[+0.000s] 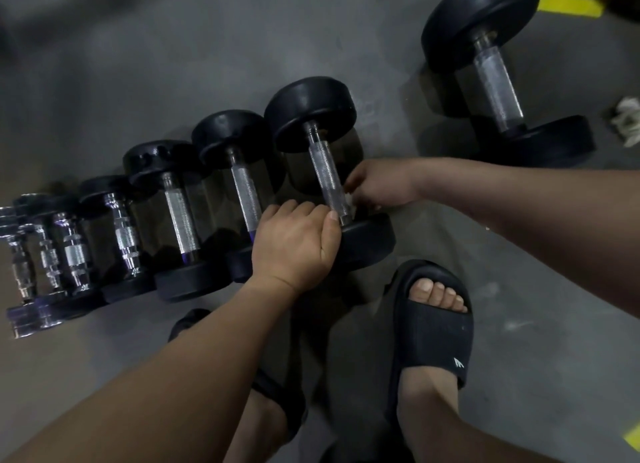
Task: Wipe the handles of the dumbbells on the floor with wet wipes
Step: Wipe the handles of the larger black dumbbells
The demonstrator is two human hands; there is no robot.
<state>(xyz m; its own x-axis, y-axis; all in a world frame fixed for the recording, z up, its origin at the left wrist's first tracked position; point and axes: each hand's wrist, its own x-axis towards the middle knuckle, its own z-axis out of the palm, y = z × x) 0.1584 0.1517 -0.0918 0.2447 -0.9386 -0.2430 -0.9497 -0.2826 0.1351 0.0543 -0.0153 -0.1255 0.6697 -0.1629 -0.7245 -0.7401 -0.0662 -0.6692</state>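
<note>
A row of several black dumbbells with knurled silver handles lies on the grey floor, growing in size from left to right. My left hand (298, 244) rests on the near end of the row's largest dumbbell (325, 175), fingers curled at the base of its handle. My right hand (377, 185) is against the right side of that handle's lower part, pinching a small white wet wipe (349, 199) that is mostly hidden by the fingers. A bigger dumbbell (495, 81) lies apart at the upper right.
My two feet in black slide sandals (433, 327) stand just below the row. A crumpled white wipe (627, 119) lies on the floor at the right edge. Yellow floor tape (568, 3) marks the top right, and another piece (633, 436) the lower right corner.
</note>
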